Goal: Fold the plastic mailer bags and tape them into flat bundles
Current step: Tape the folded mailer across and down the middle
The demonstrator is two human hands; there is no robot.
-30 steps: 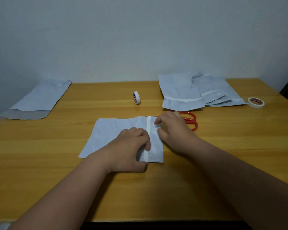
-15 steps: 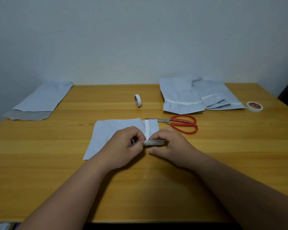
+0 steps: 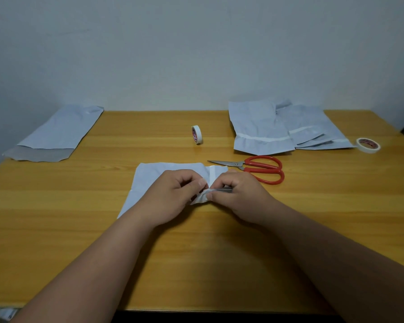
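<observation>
Head view: both hands pinch the mailer bag [image 3: 154, 176] at its lifted near-right corner, left hand [image 3: 170, 197] beside right hand [image 3: 238, 194]. Red scissors [image 3: 257, 169] lie at 2 o'clock on the counter [image 3: 79, 217].

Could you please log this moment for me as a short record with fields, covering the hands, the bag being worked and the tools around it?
Surface: wooden table
Bag in work: mailer bag at centre, near-right corner lifted
Left hand: pinches that corner
Right hand: pinches the same corner
Scissors: red handles, beside the right hand
Upright tape roll: standing on edge behind the bag
Flat tape roll: far right
Bag pile: back right
Single bag: back left
</observation>
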